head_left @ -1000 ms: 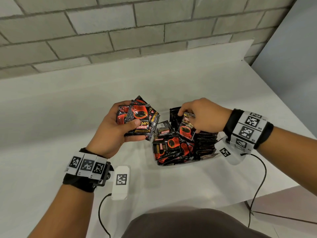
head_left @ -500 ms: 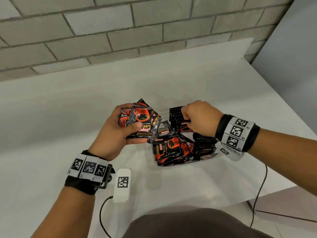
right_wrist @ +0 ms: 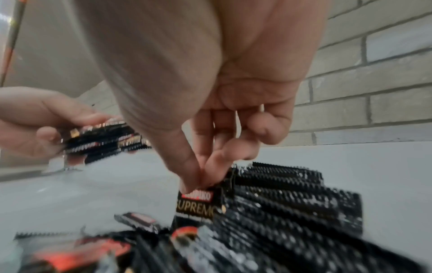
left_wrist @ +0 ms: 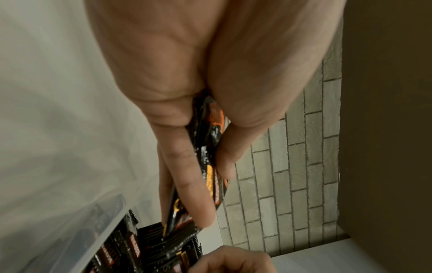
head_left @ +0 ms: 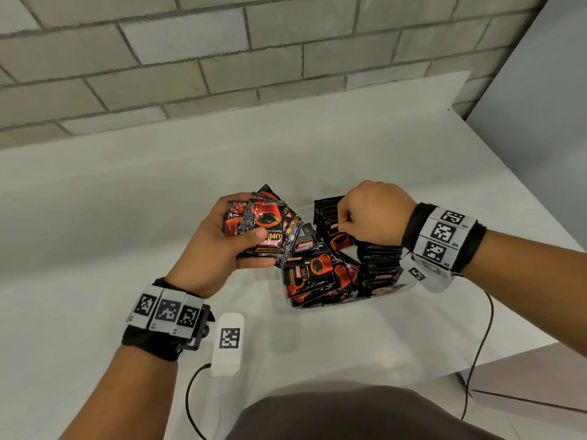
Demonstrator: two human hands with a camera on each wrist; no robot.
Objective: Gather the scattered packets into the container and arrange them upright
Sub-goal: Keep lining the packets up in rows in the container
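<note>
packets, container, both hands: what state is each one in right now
left hand: grips a fanned bunch of packets, held above the table
right hand: pinches the top edge of one packet at the upright row
upright row: standing on edge in the container
loose packets: lying flat and jumbled in the container's left part
container: clear, partly filled

The head view looked down from above both hands. Each wrist view looked along its palm, very near the fingers. All three shared the packets (head_left: 317, 274) (left_wrist: 131, 247) (right_wrist: 280, 212) below the right fingers (right_wrist: 217, 158).
</note>
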